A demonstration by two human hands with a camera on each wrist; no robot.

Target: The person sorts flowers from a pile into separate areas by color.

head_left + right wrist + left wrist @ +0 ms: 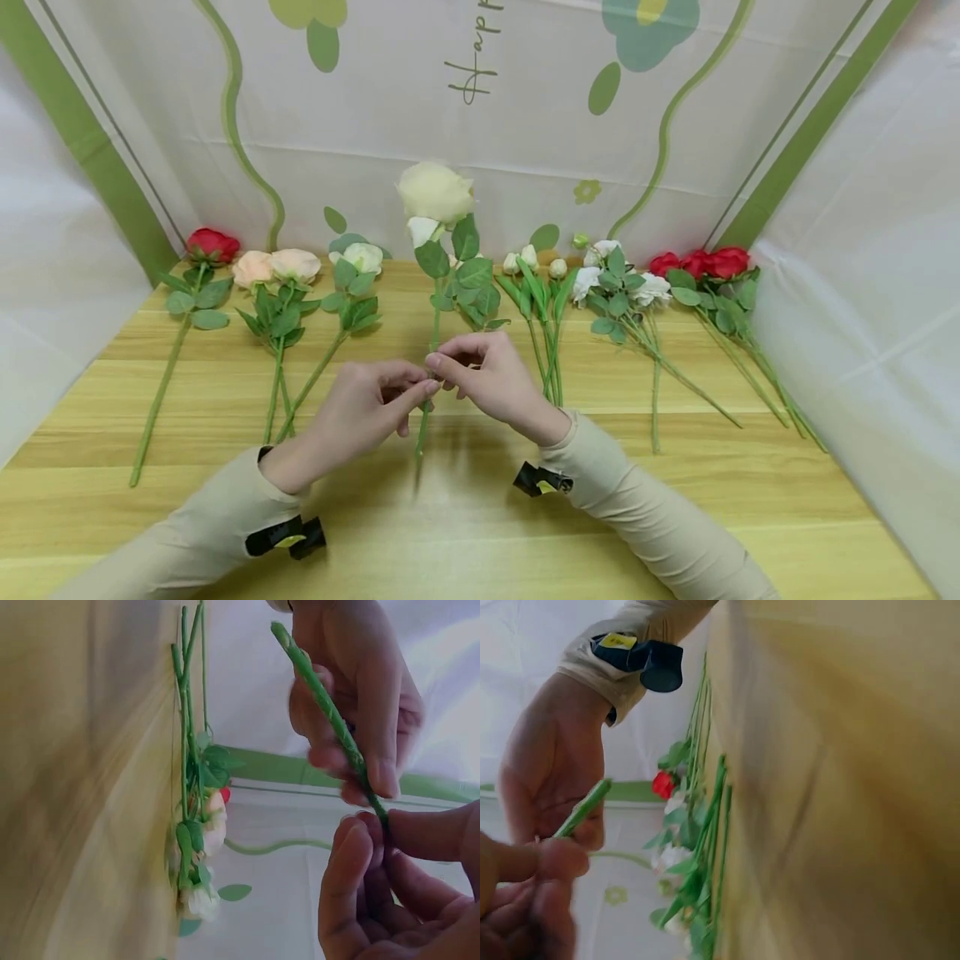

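Note:
A cream rose (pixel 435 194) with a smaller white bloom (pixel 422 231) below it stands upright over the table's middle, its green leaves under the heads. My right hand (pixel 487 375) pinches its green stem (pixel 330 712) between thumb and fingertips. Just below, my left hand (pixel 367 408) also pinches the stem, thumb against the fingers. In the right wrist view, the lower stem end sticks out past my left hand (pixel 360 697). The left wrist view shows the stem tip (pixel 589 806) beyond the left hand's fingers (pixel 562 859), with the right hand (pixel 555 757) behind.
On the wooden table (pixel 465 533) at left lie a red rose (pixel 213 244), peach roses (pixel 292 265) and a white rose (pixel 362 257). To the right lie white tulips (pixel 557 268), white flowers (pixel 651 289) and red roses (pixel 727 263). A printed cloth (pixel 525 125) hangs behind.

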